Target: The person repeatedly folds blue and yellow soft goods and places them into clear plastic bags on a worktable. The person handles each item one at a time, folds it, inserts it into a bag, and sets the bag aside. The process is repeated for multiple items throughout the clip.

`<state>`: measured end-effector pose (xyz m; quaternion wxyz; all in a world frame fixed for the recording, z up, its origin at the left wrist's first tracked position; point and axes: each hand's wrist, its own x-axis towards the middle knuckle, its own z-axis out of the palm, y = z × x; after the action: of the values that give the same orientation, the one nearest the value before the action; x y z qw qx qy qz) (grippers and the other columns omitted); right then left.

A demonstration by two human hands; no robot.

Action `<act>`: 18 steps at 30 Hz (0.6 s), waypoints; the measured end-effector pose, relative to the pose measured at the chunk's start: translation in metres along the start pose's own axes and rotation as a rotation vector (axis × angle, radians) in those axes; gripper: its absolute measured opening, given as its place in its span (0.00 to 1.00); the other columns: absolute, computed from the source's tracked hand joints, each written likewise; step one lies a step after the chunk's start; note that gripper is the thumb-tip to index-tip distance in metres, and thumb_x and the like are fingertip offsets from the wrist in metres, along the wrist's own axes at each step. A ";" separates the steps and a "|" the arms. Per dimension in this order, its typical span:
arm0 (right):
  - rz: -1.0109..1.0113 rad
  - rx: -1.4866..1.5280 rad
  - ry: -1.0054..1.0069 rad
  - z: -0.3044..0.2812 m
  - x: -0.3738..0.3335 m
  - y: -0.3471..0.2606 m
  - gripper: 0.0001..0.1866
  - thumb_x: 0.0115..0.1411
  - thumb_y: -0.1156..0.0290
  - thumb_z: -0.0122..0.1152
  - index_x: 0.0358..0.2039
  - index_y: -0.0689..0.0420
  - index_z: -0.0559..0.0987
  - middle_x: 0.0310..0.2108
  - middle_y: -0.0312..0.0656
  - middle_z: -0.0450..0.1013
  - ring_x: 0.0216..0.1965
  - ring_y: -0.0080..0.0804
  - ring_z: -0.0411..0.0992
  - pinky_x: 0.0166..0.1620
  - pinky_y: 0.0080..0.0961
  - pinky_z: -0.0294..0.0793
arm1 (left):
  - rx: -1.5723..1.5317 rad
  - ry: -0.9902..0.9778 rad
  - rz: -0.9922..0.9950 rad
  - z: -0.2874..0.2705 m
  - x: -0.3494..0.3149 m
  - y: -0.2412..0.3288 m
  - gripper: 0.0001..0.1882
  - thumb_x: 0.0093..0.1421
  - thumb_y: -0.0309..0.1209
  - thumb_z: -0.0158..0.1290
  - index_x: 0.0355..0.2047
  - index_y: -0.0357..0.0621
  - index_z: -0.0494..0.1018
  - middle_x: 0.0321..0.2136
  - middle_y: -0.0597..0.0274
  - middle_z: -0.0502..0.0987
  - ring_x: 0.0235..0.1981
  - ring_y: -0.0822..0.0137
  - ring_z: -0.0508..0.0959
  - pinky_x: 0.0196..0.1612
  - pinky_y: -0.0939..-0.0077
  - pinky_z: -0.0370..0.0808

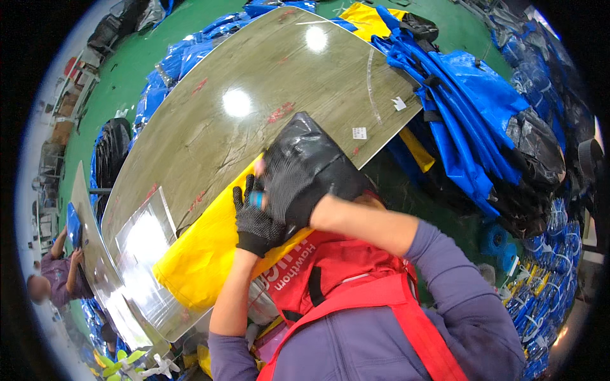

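A yellow and black plastic sheet or bag lies folded on the table, its yellow part toward the lower left and its shiny black part toward the right. My left hand, in a black dotted glove with a blue band round one finger, rests on the yellow part with its fingers apart. Over the seam between the two colours, my right hand presses on the black part. It wears a black glove with a bare fingertip showing. Its fingers are blurred and partly lost against the black plastic.
The table has a glossy wood-look top with a clear sheet on its left. Blue bags hang over its right edge. Blue bundles fill the lower right. Another person stands at the far left.
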<state>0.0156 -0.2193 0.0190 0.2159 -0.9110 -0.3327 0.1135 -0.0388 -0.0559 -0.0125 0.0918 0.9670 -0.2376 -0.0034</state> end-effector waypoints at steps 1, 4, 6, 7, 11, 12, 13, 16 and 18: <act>-0.133 -0.054 0.253 0.007 -0.003 -0.010 0.38 0.55 0.47 0.47 0.54 0.71 0.68 0.59 0.65 0.58 0.63 0.65 0.51 0.67 0.52 0.39 | -0.052 -0.012 -0.130 -0.006 -0.012 -0.006 0.38 0.57 0.51 0.48 0.63 0.44 0.57 0.62 0.42 0.58 0.65 0.45 0.55 0.65 0.43 0.41; -0.034 -0.224 0.113 0.024 -0.007 -0.016 0.43 0.52 0.49 0.56 0.61 0.68 0.61 0.62 0.67 0.52 0.67 0.62 0.44 0.68 0.53 0.33 | 0.314 -0.132 -0.428 -0.022 -0.097 -0.058 0.40 0.57 0.54 0.47 0.63 0.41 0.56 0.64 0.43 0.55 0.67 0.51 0.52 0.67 0.47 0.39; -0.048 -0.215 0.226 0.035 -0.007 -0.019 0.40 0.54 0.50 0.57 0.60 0.65 0.63 0.62 0.68 0.53 0.65 0.63 0.47 0.68 0.51 0.36 | 0.533 0.022 -0.785 -0.021 -0.176 -0.101 0.42 0.58 0.55 0.47 0.63 0.34 0.55 0.65 0.42 0.54 0.68 0.51 0.51 0.67 0.47 0.37; -0.065 -0.245 0.266 0.042 -0.005 -0.024 0.39 0.55 0.51 0.55 0.61 0.64 0.62 0.62 0.69 0.52 0.65 0.64 0.46 0.67 0.55 0.34 | 0.482 0.013 -0.983 -0.014 -0.211 -0.121 0.44 0.59 0.57 0.46 0.62 0.31 0.55 0.64 0.41 0.54 0.68 0.50 0.50 0.67 0.49 0.38; -0.105 -0.175 0.043 0.066 0.011 -0.060 0.34 0.60 0.52 0.45 0.65 0.50 0.60 0.64 0.68 0.47 0.66 0.68 0.41 0.62 0.69 0.25 | 0.185 -0.015 -1.071 0.005 -0.297 -0.155 0.42 0.60 0.53 0.51 0.62 0.31 0.54 0.61 0.45 0.61 0.62 0.47 0.62 0.61 0.59 0.61; -0.090 -0.136 0.101 0.071 0.016 -0.072 0.32 0.61 0.51 0.45 0.65 0.45 0.61 0.65 0.66 0.47 0.66 0.68 0.41 0.61 0.70 0.24 | -0.261 0.229 -1.107 0.005 -0.301 -0.151 0.40 0.61 0.50 0.52 0.63 0.34 0.54 0.60 0.47 0.62 0.61 0.49 0.63 0.59 0.60 0.63; -0.021 -0.190 0.065 0.074 0.022 -0.079 0.31 0.61 0.51 0.44 0.64 0.44 0.62 0.65 0.65 0.47 0.66 0.68 0.41 0.62 0.70 0.24 | -0.777 0.423 -1.081 0.000 -0.303 -0.142 0.38 0.61 0.48 0.52 0.63 0.37 0.55 0.59 0.49 0.63 0.60 0.51 0.65 0.58 0.60 0.65; 0.014 -0.232 0.018 0.078 0.038 -0.088 0.30 0.62 0.49 0.43 0.64 0.45 0.63 0.66 0.60 0.48 0.67 0.64 0.42 0.62 0.70 0.26 | -1.628 0.691 -0.968 -0.023 -0.289 -0.113 0.32 0.63 0.43 0.52 0.63 0.45 0.57 0.58 0.56 0.65 0.57 0.56 0.69 0.54 0.60 0.71; -0.040 -0.262 0.043 0.076 0.041 -0.083 0.30 0.63 0.48 0.42 0.62 0.47 0.64 0.65 0.58 0.51 0.67 0.61 0.43 0.62 0.70 0.27 | -1.692 0.779 -0.901 -0.040 -0.276 -0.101 0.30 0.62 0.42 0.51 0.61 0.44 0.60 0.56 0.53 0.68 0.54 0.54 0.72 0.51 0.58 0.74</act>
<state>-0.0259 -0.1114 -0.0113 0.1045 -0.9268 -0.3579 0.0451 -0.2355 0.1660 -0.0019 0.8022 0.5197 0.2726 0.1099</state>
